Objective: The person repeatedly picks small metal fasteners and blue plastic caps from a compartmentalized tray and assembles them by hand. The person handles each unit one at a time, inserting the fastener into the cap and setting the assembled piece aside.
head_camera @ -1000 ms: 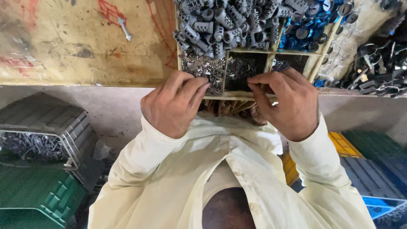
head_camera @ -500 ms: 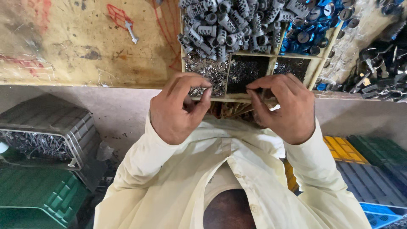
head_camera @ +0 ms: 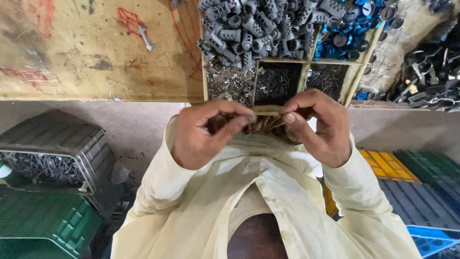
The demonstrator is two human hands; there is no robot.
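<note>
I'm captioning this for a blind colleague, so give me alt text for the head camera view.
Seen from above, a person in a cream shirt holds the left hand and right hand close together at the front edge of a wooden tray, fingertips pinching something small. The tray's compartments hold grey plastic parts, blue caps and small metal pieces.

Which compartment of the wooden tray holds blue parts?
The upper right compartment, filled with blue round caps; the one beside it holds grey ribbed plastic plugs.
</note>
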